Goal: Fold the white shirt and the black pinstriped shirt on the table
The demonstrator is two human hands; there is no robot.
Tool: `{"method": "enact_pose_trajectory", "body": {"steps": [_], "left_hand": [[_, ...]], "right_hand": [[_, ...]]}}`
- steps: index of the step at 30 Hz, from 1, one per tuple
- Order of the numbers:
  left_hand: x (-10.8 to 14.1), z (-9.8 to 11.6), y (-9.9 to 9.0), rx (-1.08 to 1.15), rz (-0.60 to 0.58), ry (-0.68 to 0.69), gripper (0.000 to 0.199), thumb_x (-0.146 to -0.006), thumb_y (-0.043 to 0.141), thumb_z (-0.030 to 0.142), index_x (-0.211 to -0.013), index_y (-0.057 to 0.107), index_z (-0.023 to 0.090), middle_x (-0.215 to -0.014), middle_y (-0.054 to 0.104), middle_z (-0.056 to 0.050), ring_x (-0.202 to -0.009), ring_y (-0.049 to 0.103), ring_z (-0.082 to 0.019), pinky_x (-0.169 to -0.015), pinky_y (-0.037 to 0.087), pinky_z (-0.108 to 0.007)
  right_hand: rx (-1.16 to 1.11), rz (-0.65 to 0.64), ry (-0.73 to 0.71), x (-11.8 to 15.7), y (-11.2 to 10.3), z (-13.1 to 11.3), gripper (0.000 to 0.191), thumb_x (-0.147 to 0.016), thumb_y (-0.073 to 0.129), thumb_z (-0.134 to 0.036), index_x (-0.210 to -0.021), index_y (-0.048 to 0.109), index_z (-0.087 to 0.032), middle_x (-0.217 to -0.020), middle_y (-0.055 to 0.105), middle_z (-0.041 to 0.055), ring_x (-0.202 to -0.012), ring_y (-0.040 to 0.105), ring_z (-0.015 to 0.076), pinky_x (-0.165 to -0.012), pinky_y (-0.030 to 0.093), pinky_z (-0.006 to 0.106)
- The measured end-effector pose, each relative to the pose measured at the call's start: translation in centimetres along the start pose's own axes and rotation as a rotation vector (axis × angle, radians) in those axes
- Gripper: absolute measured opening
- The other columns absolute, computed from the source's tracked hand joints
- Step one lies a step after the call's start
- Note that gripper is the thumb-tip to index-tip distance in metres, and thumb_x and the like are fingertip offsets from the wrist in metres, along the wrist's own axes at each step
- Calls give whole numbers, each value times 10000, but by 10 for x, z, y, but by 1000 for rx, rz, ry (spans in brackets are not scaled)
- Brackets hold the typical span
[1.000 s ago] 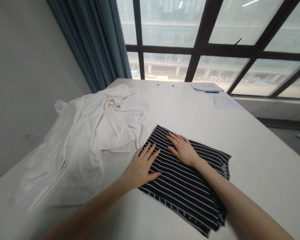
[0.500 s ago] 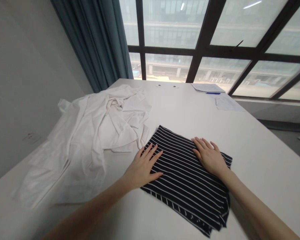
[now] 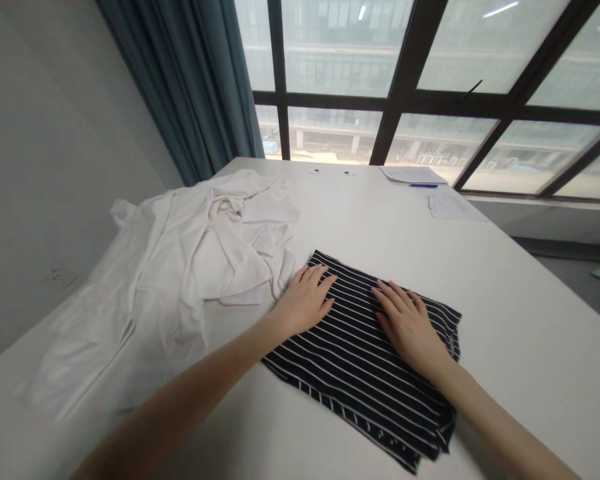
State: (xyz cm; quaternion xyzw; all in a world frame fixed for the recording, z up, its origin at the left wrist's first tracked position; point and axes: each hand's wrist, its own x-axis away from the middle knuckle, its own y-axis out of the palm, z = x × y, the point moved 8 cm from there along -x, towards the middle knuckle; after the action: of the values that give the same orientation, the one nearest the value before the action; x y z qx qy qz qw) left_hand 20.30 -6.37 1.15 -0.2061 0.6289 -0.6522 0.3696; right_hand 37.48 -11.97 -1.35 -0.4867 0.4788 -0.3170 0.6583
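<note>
A black garment with thin white stripes [image 3: 360, 373] lies folded into a rough rectangle on the white table [image 3: 360, 220]. Flat on its upper left part rests my left hand [image 3: 307, 300], fingers stretched out. My right hand [image 3: 410, 330] lies palm down on its right half, fingers spread and pointing to the far edge. Neither hand grips the fabric. Along the near edge, a lower layer with stripes running another way shows, and the near right corner is a little uneven. Which garment it is, I cannot tell.
To the left is a loose heap of white clothing [image 3: 180, 267]. Papers [image 3: 455, 205], a notebook [image 3: 413, 175] and a blue pen [image 3: 423, 186] lie at the far right. A blue curtain [image 3: 195, 87] and dark-framed windows stand behind the table.
My left hand has slid up and slightly right over the striped cloth. My right hand has shifted a little left and nearer, still flat. The garment's left edge reaches further out at the near side.
</note>
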Motion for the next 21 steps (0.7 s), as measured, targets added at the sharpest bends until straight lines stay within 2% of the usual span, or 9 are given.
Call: {"method": "enact_pose_trajectory", "body": {"steps": [2, 4, 9, 15, 21], "left_hand": [[-20, 2, 8, 25, -6, 28, 489, -951, 487, 316, -1396, 447, 116, -1487, 412, -162, -1402, 341, -264, -1158, 262, -408], [-34, -1, 21, 32, -23, 18, 527, -952, 484, 352, -1421, 418, 120, -1510, 383, -164, -1417, 316, -275, -1162, 248, -429], [-38, -12, 45, 10, -50, -15, 558, -983, 394, 455, -1482, 344, 212, -1582, 278, -111, -1460, 216, -308, -1160, 197, -522], [-30, -16, 43, -8, -69, -33, 593, -980, 366, 536, -1511, 293, 280, -1599, 234, -103, -1472, 181, -316, -1141, 220, -532], [-17, -32, 43, -38, -94, -113, 691, -966, 343, 596, -1534, 244, 217, -1600, 196, -158, -1463, 196, -351, -1133, 245, -529]], "right_hand": [[-16, -19, -3, 1, 5, -7, 464, -990, 377, -307, -1434, 449, -192, -1484, 470, 85, -1396, 357, 281, -1112, 294, 512], [-19, -32, 10, 4, 9, -10, 481, -989, 380, -304, -1461, 417, -220, -1485, 471, 70, -1395, 357, 290, -1108, 287, 532], [14, -48, 44, 13, 12, -4, 496, -995, 366, -342, -1478, 396, -232, -1508, 440, 39, -1399, 343, 312, -1107, 270, 547], [61, -34, 115, 31, 11, 17, 542, -988, 325, -468, -1461, 426, -224, -1512, 433, 43, -1415, 321, 299, -1134, 242, 526], [68, -13, 183, 58, 8, 37, 577, -983, 297, -479, -1503, 340, -235, -1551, 366, 52, -1440, 278, 275, -1135, 244, 533]]}}
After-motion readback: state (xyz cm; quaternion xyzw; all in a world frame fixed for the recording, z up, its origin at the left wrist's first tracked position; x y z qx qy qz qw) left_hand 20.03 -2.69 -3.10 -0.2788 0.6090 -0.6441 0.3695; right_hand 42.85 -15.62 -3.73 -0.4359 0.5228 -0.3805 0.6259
